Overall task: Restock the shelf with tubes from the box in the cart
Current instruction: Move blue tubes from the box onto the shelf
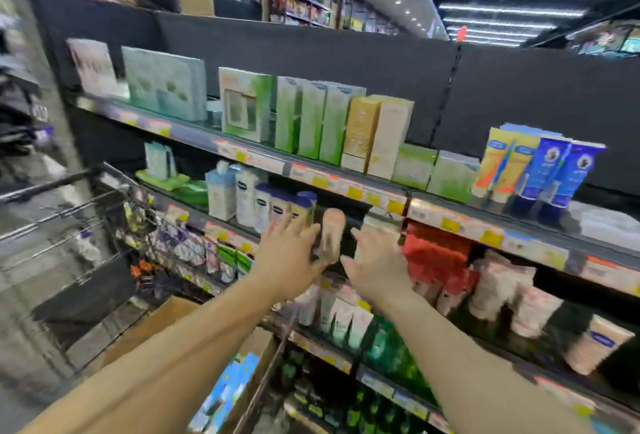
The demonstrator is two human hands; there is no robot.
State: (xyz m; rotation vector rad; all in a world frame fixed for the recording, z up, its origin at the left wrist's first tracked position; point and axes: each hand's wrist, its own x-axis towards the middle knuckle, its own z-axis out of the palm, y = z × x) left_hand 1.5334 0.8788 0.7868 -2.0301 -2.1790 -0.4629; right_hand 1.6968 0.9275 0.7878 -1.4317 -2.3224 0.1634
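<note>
- left hand [289, 257] reaches to the second shelf [346, 191] from the top, fingers wrapped round a pale tube [332, 236] (blurred, label unreadable)
- tube is upright, rounded end up, in a dark gap in that shelf's row
- just left of the tube: a row of white and blue bottles [263, 205]; just right: a pale box [377, 222], then red packs [436, 253]
- right hand [379, 264] is beside the tube, fingers spread and straight, holding nothing; whether its fingertips touch the pale box or the tube I cannot tell
- both forearms are bare and stretch up from the bottom edge
- cardboard box [162, 322] sits low left, under the left forearm, flap open, with colourful packs [228, 388] showing in it
- wire cart [69, 212] is at left, against the shelving end
- top shelf [242, 153] carries green and gold cartons [322, 118], with yellow and blue tubes [540, 167] further right
- shelf edges carry yellow and orange price tags [353, 191]
</note>
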